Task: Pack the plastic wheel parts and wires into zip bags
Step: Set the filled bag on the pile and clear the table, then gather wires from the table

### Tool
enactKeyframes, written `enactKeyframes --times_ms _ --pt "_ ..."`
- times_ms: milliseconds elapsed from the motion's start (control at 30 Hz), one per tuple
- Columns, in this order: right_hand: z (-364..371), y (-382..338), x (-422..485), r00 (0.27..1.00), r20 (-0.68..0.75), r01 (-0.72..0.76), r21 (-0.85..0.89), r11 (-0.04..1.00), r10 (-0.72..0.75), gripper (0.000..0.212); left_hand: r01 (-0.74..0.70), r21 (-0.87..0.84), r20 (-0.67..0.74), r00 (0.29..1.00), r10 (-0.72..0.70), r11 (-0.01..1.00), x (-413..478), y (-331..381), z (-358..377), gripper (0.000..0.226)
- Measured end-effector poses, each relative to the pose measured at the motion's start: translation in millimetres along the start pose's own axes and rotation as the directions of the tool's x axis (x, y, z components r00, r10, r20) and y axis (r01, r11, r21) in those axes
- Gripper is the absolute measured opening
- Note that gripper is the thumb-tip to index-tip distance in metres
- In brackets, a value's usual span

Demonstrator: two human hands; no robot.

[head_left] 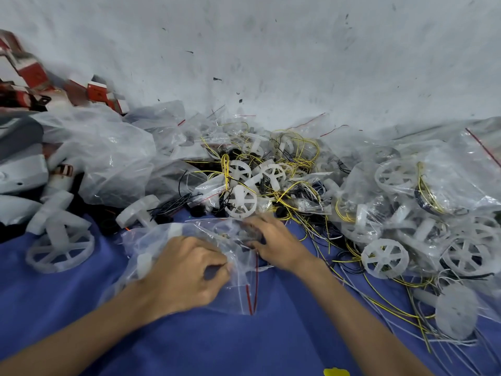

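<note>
Both hands at a bag on the bench
Left hand pinches its edge; right hand reaches to its mouth, too blurred to tell whether it grips anything.

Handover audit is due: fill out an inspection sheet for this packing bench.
Surface: blue cloth, largely covered at the back.
Job's things: zip bag with red seal strip at centre; loose plastic wheel parts behind it; filled bags heaped right.
Clutter: large crumpled clear bag left; red-and-white boxes far left.
Hands: left hand pinches the zip bag with curled fingers; right hand at its mouth, grip blurred.
Cables: yellow and black wires tangled among the wheels, trailing right.
Surroundings: scuffed white wall.
</note>
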State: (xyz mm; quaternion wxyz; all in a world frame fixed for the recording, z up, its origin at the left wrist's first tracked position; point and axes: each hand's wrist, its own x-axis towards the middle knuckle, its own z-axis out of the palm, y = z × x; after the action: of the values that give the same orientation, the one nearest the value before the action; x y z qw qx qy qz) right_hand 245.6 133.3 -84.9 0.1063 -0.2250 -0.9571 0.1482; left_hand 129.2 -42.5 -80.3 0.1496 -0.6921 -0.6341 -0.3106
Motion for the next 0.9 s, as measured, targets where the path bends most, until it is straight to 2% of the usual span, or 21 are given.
enactKeyframes --times_ms 67,133,200,300,333,400,467,500,567,633,700,900 --pt "0 -4 0 0.999 -0.052 0.009 -0.134 0.991 -0.016 0.017 0.002 0.006 -0.002 1.0 -0.002 1.0 0 0 0 0.038" --pt "-4 -4 -2 0.987 -0.151 0.025 -0.15 0.988 -0.048 0.015 0.006 0.002 -0.009 1.0 -0.006 1.0 0 -1 2 0.039" --pt "-16 -5 -3 0.957 -0.29 0.029 0.023 0.999 -0.021 0.015 0.011 -0.005 -0.017 1.0 -0.011 1.0 0 0 2 0.038" --pt "-43 0 -1 0.88 -0.421 -0.045 0.388 0.921 0.22 0.026 0.018 0.0 -0.035 0.999 -0.018 1.0 0 2 1 0.038" --pt "-50 5 2 0.858 -0.413 -0.077 0.484 0.872 0.305 0.029 0.02 0.0 -0.035 0.999 -0.02 1.0 0 3 1 0.039" --pt "-63 10 4 0.864 -0.301 -0.112 0.666 0.738 0.403 0.039 0.026 0.001 -0.029 0.999 -0.026 1.0 0 4 1 0.04" --pt "-74 8 2 0.911 -0.165 -0.1 0.8 0.591 0.378 0.052 0.033 0.015 -0.024 0.999 -0.032 0.999 0 4 1 0.041" --pt "-79 7 1 0.931 -0.124 -0.097 0.821 0.563 0.343 0.061 0.035 0.021 -0.022 0.999 -0.034 0.999 0 4 1 0.042" --pt "-86 4 0 0.954 -0.109 -0.08 0.808 0.583 0.281 0.065 0.039 0.027 -0.02 0.999 -0.039 0.999 0 4 2 0.044" --pt "-91 0 -2 0.962 -0.135 -0.032 0.81 0.586 0.238 0.047 0.049 0.028 -0.007 0.999 -0.048 0.998 -1 4 3 0.045" --pt "-95 -4 -5 0.962 -0.163 0.011 0.824 0.566 0.218 0.034 0.049 0.031 -0.001 0.999 -0.049 0.998 -1 3 5 0.046" --pt "-110 -20 -13 0.949 -0.249 0.131 0.87 0.475 0.194 0.025 0.071 -0.025 0.019 0.997 -0.071 0.997 -1 7 2 0.039"
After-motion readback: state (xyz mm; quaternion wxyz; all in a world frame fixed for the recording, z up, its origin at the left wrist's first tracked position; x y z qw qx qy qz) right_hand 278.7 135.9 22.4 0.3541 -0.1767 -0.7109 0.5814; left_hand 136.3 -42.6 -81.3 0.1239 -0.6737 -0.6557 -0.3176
